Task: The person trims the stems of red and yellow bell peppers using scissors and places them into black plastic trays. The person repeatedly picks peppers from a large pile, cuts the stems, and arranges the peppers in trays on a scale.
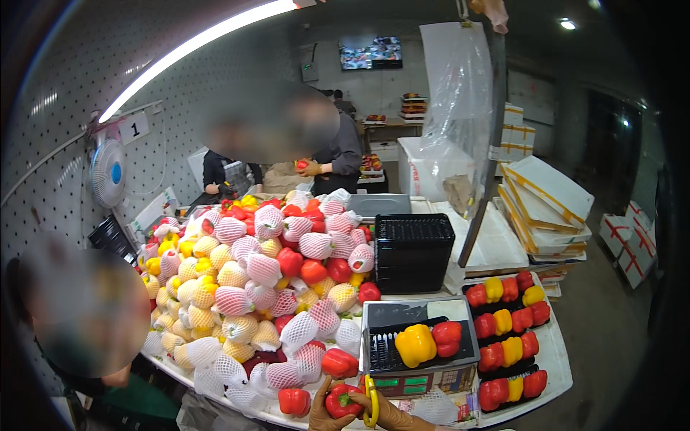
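Note:
In my gloved left hand (322,411) is a red bell pepper (339,402), stem side towards me. My gloved right hand (396,414) holds a tool with a yellow loop handle (371,400); its blades cannot be made out. The fingers of that hand reach to the pepper's side. Just beyond stands a digital scale (420,380), with a black plastic tray (384,345) on its platform. One yellow bell pepper (415,346) and one red bell pepper (447,339) sit in that tray. Loose red peppers lie left of my hands, one of them (294,402) near the table's edge.
A big heap of bell peppers in foam net sleeves (232,301) covers the left of the table. Behind the scale rises a stack of black trays (414,253). Filled pepper trays (509,353) line the right. A metal post (482,178) stands behind. People work at the left and far side.

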### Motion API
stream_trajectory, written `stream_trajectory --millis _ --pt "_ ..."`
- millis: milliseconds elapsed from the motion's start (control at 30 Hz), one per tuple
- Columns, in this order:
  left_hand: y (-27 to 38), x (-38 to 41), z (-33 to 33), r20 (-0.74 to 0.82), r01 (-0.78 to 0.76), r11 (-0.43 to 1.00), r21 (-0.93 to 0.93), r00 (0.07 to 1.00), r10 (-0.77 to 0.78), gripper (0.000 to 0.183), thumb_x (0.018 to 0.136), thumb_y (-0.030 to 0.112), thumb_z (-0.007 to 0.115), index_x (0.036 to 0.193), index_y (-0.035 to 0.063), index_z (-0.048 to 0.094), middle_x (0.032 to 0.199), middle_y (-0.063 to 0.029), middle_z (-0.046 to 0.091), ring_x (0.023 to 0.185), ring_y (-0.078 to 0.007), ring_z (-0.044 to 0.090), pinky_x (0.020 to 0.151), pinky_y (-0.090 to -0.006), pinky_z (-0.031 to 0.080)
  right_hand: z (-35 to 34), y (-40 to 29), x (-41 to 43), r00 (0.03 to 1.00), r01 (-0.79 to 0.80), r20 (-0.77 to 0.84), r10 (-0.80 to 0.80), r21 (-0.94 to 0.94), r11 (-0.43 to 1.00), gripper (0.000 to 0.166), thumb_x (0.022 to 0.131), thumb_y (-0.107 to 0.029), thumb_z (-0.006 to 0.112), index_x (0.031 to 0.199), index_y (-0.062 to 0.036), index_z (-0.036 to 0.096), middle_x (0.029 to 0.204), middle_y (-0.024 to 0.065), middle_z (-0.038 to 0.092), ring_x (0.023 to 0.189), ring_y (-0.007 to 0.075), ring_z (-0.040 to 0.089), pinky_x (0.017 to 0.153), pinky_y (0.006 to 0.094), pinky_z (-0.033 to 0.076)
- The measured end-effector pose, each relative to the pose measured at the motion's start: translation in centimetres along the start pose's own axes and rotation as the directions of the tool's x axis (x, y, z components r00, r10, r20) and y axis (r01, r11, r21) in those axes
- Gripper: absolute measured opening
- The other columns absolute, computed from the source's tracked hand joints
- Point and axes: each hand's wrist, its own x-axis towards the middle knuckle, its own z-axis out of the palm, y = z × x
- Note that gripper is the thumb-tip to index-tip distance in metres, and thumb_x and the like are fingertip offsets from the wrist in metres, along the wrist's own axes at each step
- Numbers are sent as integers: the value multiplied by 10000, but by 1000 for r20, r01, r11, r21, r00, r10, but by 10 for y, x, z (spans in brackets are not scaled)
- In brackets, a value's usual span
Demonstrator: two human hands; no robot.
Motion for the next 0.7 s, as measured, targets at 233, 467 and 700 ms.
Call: stream_trajectory --millis 233,467,700 --pt "7 -3 -2 -108 -74 996 -42 992 69 841 655 130 751 1348 23 286 1168 -111 476 1049 -232 488 894 -339 427 1 5 1 1000 9 2 -9 8 1000 315 781 -91 657 1034 -76 469 841 60 570 690 142 573 562 226 486" --pt "-100 -11 -67 -202 -36 954 -299 979 -27 708 773 443 619 1298 47 357 1135 -94 499 1009 -242 511 855 -340 439 16 -2 -2 1000 -11 -23 6 -230 973 396 763 -179 682 1072 -80 454 864 57 583 756 130 575 642 237 490" --pt "-35 -1 -42 -271 127 691 -712 858 -437 846 733 786 296 1236 122 441 1133 -115 538 997 -322 520 851 -500 416 -10 15 -1 938 154 -113 -328 -712 685 731 643 -161 811 1213 -57 365 976 72 575 827 166 564 739 308 495"
